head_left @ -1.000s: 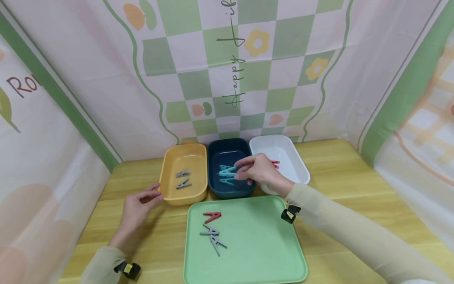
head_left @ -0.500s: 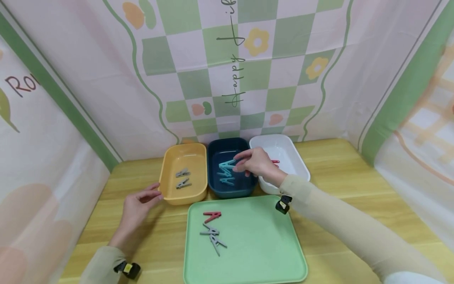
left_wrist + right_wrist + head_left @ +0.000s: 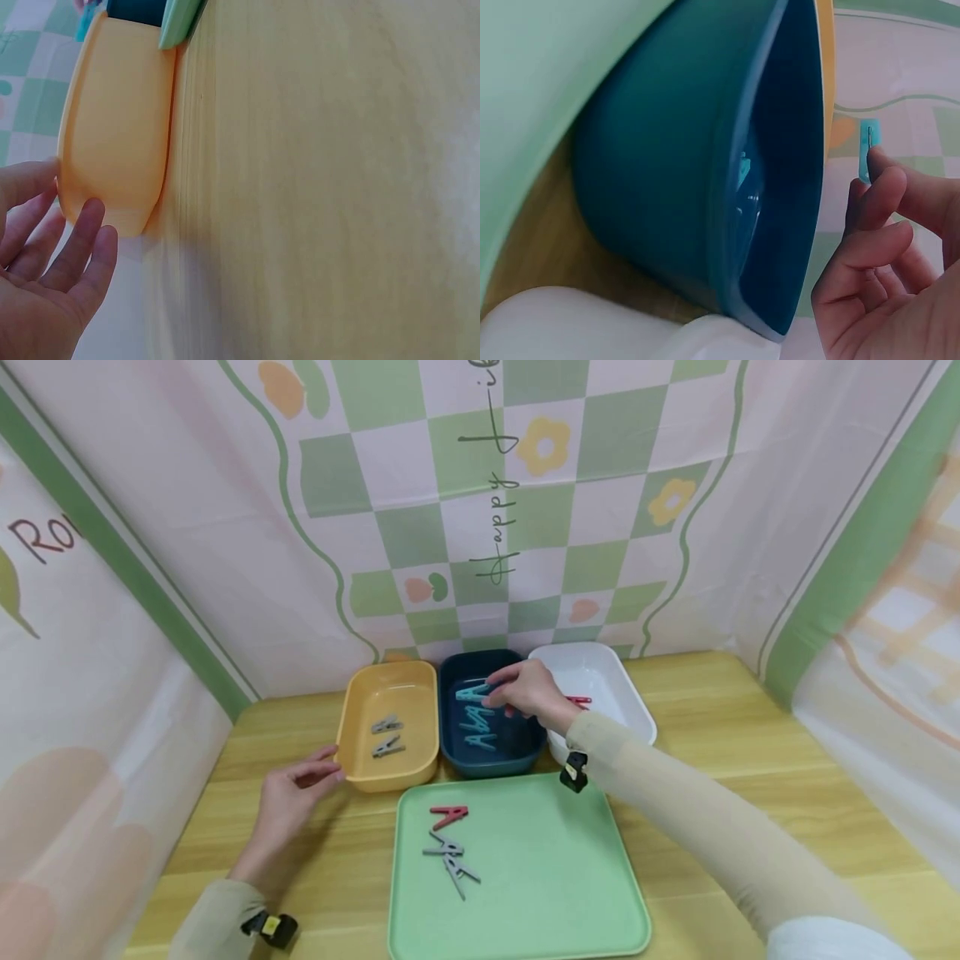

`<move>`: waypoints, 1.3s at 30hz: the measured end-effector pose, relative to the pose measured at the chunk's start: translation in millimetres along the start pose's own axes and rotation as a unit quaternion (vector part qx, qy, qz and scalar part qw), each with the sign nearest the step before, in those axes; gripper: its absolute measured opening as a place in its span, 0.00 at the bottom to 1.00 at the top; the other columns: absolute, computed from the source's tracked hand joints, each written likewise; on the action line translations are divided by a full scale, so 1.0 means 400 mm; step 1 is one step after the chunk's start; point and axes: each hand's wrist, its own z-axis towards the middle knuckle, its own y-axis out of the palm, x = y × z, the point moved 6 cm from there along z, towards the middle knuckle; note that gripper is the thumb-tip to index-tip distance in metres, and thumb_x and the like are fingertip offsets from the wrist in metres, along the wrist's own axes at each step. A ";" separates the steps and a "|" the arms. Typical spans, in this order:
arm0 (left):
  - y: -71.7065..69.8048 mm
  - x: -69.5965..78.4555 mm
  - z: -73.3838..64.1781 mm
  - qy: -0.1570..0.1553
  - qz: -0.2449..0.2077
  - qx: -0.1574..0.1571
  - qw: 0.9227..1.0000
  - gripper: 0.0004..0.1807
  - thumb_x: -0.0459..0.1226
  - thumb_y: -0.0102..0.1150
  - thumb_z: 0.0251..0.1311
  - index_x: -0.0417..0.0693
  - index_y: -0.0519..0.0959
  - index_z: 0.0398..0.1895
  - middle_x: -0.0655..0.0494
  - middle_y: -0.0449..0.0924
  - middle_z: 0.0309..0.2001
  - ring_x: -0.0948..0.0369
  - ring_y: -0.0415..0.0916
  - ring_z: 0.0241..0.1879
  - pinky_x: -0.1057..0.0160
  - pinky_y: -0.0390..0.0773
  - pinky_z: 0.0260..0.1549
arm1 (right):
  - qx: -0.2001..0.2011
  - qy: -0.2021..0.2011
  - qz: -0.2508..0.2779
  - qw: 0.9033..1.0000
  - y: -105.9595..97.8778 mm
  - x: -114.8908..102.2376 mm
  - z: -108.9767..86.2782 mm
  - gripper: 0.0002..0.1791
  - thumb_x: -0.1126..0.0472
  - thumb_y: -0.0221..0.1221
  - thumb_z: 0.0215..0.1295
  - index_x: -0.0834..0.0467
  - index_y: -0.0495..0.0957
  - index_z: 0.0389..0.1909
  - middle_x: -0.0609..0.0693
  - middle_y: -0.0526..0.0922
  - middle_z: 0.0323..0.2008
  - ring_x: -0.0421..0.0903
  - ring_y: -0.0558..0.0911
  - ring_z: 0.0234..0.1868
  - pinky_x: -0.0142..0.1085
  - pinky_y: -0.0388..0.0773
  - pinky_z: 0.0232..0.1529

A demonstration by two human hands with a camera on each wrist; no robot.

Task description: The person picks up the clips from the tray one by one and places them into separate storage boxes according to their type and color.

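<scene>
My right hand (image 3: pixel 528 692) pinches a light-blue clothespin (image 3: pixel 471 693) between thumb and fingertips, over the far part of the dark blue bin (image 3: pixel 489 767). In the right wrist view this clothespin (image 3: pixel 868 133) shows narrow side up, above the bin's rim. Inside the bin lie other light-blue clothespins (image 3: pixel 478 740). At the near left corner of the yellow bin (image 3: pixel 351 703), my left hand (image 3: pixel 294 793) touches the rim with fairly straight fingers. Two grey clothespins (image 3: pixel 387 746) lie in the yellow bin. The left wrist view has the fingertips (image 3: pixel 91 210) against its outer end.
Nearer to me, a light green tray (image 3: pixel 555 868) carries a red clothespin (image 3: pixel 450 816) and two grey clothespins (image 3: pixel 454 865) on its left side. The white bin (image 3: pixel 633 714) stands right of the blue one, with red clothespin (image 3: pixel 579 700) partly behind my hand. A printed curtain (image 3: pixel 405 535) hangs behind.
My right hand has moved away from me and slightly left, carrying the pinched light-blue clothespin toward the far part of the blue bin. The left hand has stayed at the yellow bin.
</scene>
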 end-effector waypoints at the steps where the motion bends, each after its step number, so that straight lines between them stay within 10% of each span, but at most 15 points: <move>1: 0.000 0.000 0.000 0.000 0.000 0.000 1.000 0.10 0.32 0.74 0.65 0.35 0.89 0.46 0.46 0.83 0.62 0.73 0.82 0.49 0.74 0.83 0.44 | 0.000 0.003 0.002 1.000 0.001 -0.001 0.004 0.19 0.61 0.75 0.63 0.59 0.87 0.54 0.52 0.89 0.31 0.54 0.84 0.27 0.34 0.68 0.18; 39: -0.002 0.009 0.002 0.003 0.000 -0.002 1.000 0.09 0.30 0.73 0.65 0.34 0.89 0.45 0.44 0.83 0.61 0.72 0.83 0.49 0.74 0.83 0.43 | 0.051 0.060 -0.038 0.996 0.026 0.025 0.115 0.18 0.65 0.78 0.58 0.59 0.88 0.50 0.54 0.89 0.30 0.45 0.82 0.21 0.31 0.69 0.15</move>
